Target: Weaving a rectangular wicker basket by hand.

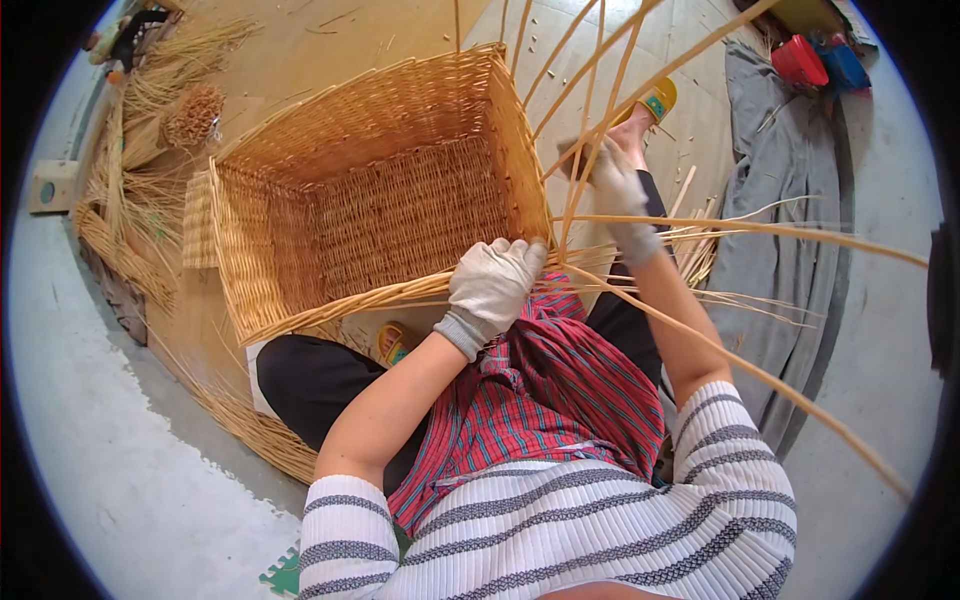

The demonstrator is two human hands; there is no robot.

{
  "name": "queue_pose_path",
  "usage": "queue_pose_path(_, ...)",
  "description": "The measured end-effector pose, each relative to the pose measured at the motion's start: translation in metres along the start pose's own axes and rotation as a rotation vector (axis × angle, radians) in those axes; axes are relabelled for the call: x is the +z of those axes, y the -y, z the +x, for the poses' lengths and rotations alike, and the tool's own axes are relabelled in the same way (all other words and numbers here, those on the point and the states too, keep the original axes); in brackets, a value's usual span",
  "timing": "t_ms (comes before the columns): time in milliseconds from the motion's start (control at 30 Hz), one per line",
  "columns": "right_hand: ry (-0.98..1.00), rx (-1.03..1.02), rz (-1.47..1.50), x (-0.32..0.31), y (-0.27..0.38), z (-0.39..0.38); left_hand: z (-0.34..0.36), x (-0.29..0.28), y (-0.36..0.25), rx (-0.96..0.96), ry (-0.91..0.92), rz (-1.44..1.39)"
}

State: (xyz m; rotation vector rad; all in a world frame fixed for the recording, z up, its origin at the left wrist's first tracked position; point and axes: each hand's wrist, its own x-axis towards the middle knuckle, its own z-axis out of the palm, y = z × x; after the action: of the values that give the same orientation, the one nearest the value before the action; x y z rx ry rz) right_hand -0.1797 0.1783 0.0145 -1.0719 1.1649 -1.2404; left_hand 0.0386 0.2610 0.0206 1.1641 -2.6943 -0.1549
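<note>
A rectangular woven wicker basket (400, 205) tilts in front of me, its hollow facing up. My left hand (497, 275), in a white knit glove, is closed over the near rim close to the right corner. Long, bare wicker rods (600, 95) rise and fan out from the basket's right side, and others stretch right from that corner. Just right of the basket, among these rods, is my gloved right hand (615, 190). Motion smears its fingers, so their grip cannot be made out. A red checked cloth (540, 400) covers my lap beneath the basket.
Loose wicker strands (120, 210) and a bundle of cut rods (195, 115) lie at the left. At the right are a grey cloth (785, 230), a red bucket (798, 63) and a blue container (843, 65). Long rods (780, 385) reach past my right arm.
</note>
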Motion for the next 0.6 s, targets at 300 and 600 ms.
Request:
queue_pose_path(300,0.511,0.110,0.128,0.000,0.050,-0.018,-0.001,0.001,0.003,-0.025,0.022,-0.043)
queue_pose_path(600,-0.025,-0.043,-0.087,0.016,-0.058,0.000,-0.001,-0.002,-0.004,-0.027,0.067,0.125)
